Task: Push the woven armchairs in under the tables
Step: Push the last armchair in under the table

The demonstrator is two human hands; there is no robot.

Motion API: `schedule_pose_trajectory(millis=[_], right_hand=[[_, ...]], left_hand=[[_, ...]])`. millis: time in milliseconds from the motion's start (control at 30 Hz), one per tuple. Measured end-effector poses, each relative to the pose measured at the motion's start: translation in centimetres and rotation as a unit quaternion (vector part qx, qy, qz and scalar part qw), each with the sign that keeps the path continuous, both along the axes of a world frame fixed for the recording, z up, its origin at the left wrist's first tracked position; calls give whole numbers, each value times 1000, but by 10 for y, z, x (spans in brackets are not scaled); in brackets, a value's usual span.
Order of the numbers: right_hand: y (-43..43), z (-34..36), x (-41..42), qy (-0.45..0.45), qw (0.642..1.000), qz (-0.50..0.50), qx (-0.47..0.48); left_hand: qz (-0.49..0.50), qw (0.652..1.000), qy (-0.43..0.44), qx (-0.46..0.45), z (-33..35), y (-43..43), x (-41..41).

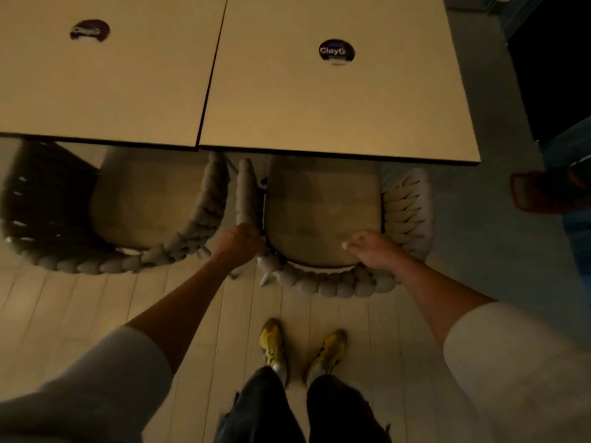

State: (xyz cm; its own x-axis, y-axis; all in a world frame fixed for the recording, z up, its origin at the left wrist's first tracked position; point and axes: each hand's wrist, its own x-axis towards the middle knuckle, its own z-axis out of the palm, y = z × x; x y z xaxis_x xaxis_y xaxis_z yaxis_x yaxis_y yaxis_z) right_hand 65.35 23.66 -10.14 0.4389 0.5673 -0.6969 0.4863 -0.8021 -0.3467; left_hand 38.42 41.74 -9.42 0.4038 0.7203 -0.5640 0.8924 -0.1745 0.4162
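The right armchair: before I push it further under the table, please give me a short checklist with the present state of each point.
1. Left hand closed on the woven back rim of the right armchair: ok.
2. Right hand gripping: not ok, its fingers are loose above the seat cushion.
3. Front of the seat already under the right table: ok.
4. Gap to the left armchair: not ok, the two armrests are nearly touching.
5. Chair legs and table legs free of each other: cannot tell, they are hidden.
6. Feet behind the chair, clear of it: ok.
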Motion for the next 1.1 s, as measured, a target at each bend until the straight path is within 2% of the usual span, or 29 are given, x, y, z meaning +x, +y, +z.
schedule_pose_trajectory(millis=[167,267,400,500,600,733,867,967,1100], right_hand=[[9,26,-58,-40,998,-9,42],[8,41,-83,-42,999,-5,27],[3,65,-105,-57,998,-7,11],[-1,80,-120,-81,997,-6,13],[-8,88,-143,-95,995,-14,26],[-23,90,-185,-93,995,-36,29],[-35,102,-232,-67,996,-35,42],[-33,126,-268,-67,996,-19,48],[-18,153,-310,-56,996,-29,58]], left_hand=[[48,998,-36,-14,11,-7,-46],[31,998,-47,-5,24,-6,-71],[-9,1000,-25,10,46,-5,-108],[2,999,-35,31,33,5,-142],[28,999,-19,37,64,-8,-170],[73,992,-45,91,67,-31,-214],[77,992,-40,90,67,-53,-258],[89,988,-83,91,89,-60,-283],[85,979,-120,140,112,-51,-318]])
